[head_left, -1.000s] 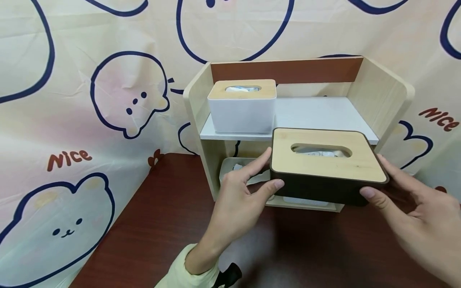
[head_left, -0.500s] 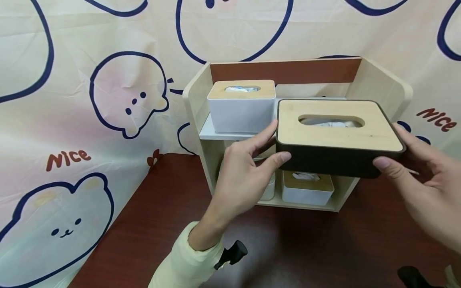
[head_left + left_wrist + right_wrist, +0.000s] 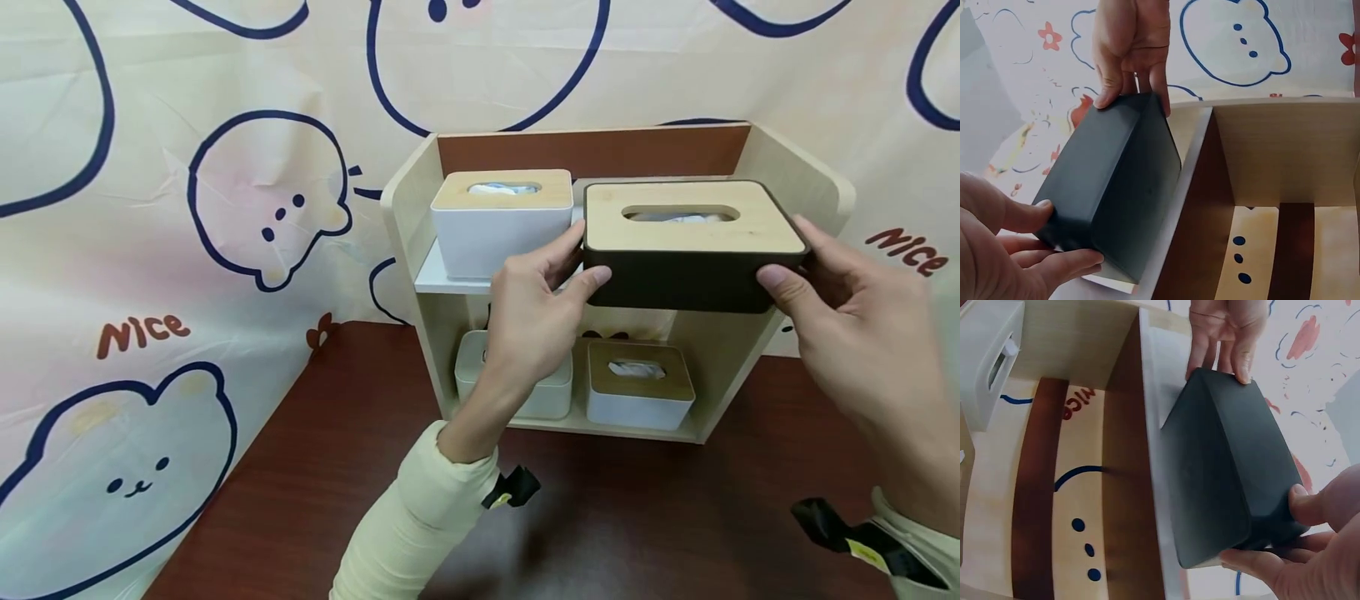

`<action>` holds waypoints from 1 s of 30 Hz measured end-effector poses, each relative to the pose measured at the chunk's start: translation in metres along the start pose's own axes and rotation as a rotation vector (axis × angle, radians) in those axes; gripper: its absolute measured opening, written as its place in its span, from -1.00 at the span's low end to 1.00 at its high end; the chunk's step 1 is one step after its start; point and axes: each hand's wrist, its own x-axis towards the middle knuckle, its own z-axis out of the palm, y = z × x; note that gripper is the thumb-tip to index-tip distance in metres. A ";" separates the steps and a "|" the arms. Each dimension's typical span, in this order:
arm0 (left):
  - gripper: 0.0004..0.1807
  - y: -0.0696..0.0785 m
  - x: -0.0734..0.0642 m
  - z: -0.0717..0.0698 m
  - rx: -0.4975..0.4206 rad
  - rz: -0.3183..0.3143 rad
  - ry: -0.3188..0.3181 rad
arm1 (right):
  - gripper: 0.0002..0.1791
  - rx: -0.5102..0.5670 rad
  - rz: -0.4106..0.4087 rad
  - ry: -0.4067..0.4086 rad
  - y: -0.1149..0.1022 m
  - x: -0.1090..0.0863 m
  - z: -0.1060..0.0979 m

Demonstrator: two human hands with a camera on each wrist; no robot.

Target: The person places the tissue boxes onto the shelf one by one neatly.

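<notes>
A black tissue box (image 3: 678,281) with a pale wooden lid is held between my two hands at the upper shelf of a small wooden rack. My left hand (image 3: 536,308) pinches its left end, thumb on the front face. At the right end, my right hand (image 3: 862,304) grips the corner the same way. Both wrist views show the dark box (image 3: 1100,169) tilted beside the shelf board's edge, fingers at each end. Whether its underside touches the white shelf (image 3: 450,282) is hidden in the head view. To its left stands a white tissue box (image 3: 501,237) with a wooden lid.
On the rack's lower level sit a pale green-white box (image 3: 547,396), partly behind my left arm, and a white tissue box (image 3: 637,408) with a brown lid. The rack's side panels (image 3: 802,171) rise at both ends. Everything stands on a dark red-brown table (image 3: 360,433).
Both hands have raised the black tissue box from in front of the rack and moved it away from me, up to the upper shelf. The lower boxes have come into view.
</notes>
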 end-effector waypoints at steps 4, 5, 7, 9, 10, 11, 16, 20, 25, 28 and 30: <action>-0.41 -0.004 0.006 0.009 0.039 0.034 0.053 | -0.35 0.039 0.026 0.012 0.002 0.007 0.008; -0.42 -0.005 0.007 0.011 0.051 0.034 0.064 | -0.36 0.056 0.022 0.016 0.003 0.009 0.010; -0.43 -0.007 0.009 0.015 0.075 0.037 0.077 | -0.37 0.052 0.022 0.024 0.004 0.011 0.015; -0.43 -0.010 0.011 0.017 0.103 0.040 0.089 | -0.38 0.046 0.024 0.025 0.005 0.012 0.018; -0.43 -0.011 0.012 0.018 0.121 0.041 0.096 | -0.38 0.043 0.029 0.023 0.006 0.013 0.020; -0.43 -0.012 0.013 0.019 0.135 0.044 0.099 | -0.38 0.045 0.034 0.020 0.007 0.014 0.021; -0.43 -0.019 0.016 0.025 0.231 0.056 0.106 | -0.39 0.024 0.060 0.020 0.013 0.018 0.026; -0.45 -0.024 0.018 0.028 0.287 0.077 0.104 | -0.38 -0.022 0.065 0.025 0.015 0.020 0.030; -0.45 -0.028 0.021 0.030 0.312 0.102 0.109 | -0.38 -0.050 0.068 0.021 0.014 0.026 0.034; -0.46 -0.029 0.024 0.031 0.325 0.105 0.118 | -0.37 -0.054 0.075 0.024 0.013 0.029 0.036; -0.47 -0.031 0.025 0.032 0.331 0.110 0.121 | -0.36 -0.046 0.082 0.019 0.013 0.030 0.037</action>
